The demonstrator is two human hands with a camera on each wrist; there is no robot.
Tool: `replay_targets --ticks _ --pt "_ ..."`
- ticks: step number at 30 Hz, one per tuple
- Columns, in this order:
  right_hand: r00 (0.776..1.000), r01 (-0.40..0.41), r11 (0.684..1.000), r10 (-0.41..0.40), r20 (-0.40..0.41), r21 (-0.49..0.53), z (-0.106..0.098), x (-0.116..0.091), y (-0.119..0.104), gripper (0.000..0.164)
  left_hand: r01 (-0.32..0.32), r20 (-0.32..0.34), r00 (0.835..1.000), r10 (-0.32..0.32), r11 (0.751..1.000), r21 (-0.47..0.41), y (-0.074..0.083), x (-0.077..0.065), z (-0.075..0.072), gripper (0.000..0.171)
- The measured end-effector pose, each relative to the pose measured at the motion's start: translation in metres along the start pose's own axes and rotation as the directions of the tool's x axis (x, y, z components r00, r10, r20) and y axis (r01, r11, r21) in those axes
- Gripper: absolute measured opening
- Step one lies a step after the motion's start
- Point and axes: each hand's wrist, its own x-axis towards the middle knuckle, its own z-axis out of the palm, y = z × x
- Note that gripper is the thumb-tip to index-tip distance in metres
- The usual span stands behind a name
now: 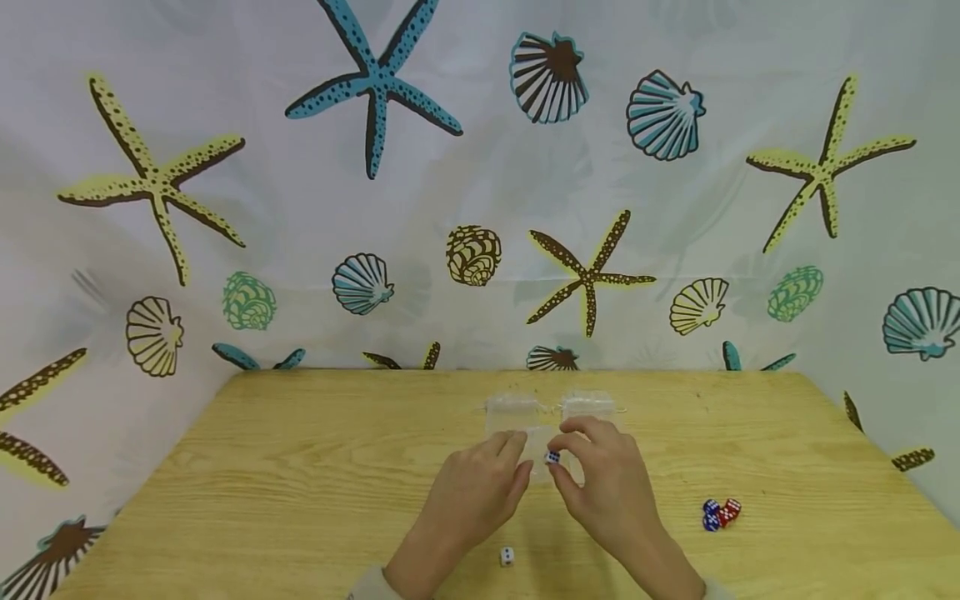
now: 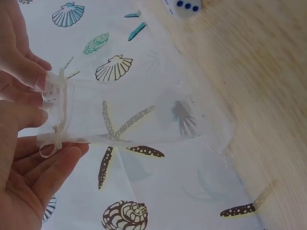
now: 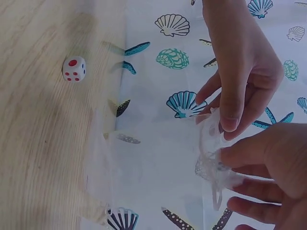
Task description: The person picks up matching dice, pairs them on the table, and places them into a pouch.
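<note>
In the head view my right hand [image 1: 609, 479] pinches a white die [image 1: 552, 457] with blue dots between thumb and fingertip. The left hand [image 1: 476, 483] holds the mouth of a sheer white drawstring pouch [image 2: 86, 110], gripped between thumb and fingers in the right wrist view. The pinched die is at the pouch's mouth, partly seen through the sheer fabric in the wrist views. A thin ribbon loop [image 2: 48, 149] hangs from the pouch's neck. Another white die [image 1: 507, 556] lies on the table by my left forearm.
Two more sheer pouches [image 1: 512, 405] lie side by side behind my hands. Blue dice [image 1: 710, 515] and red dice [image 1: 728, 511] sit clustered to the right on the wooden table [image 1: 315, 475]. A shell-patterned cloth [image 1: 450, 192] rises behind and at both sides.
</note>
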Motion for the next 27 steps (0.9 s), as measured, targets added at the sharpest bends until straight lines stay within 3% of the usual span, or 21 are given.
replay_targets --ticks 8,27 --pt "0.997 -0.014 1.0 0.016 0.082 -0.024 0.0002 -0.002 -0.0008 0.021 0.002 0.013 1.0 -0.002 1.0 0.01 0.0009 -0.0007 -0.0006 0.025" --pt "0.993 -0.034 0.999 0.036 0.111 -0.022 -0.0055 -0.0018 -0.0026 0.023 -0.008 0.058 0.998 0.005 0.999 0.048 -0.0001 -0.0008 0.0032 0.022"
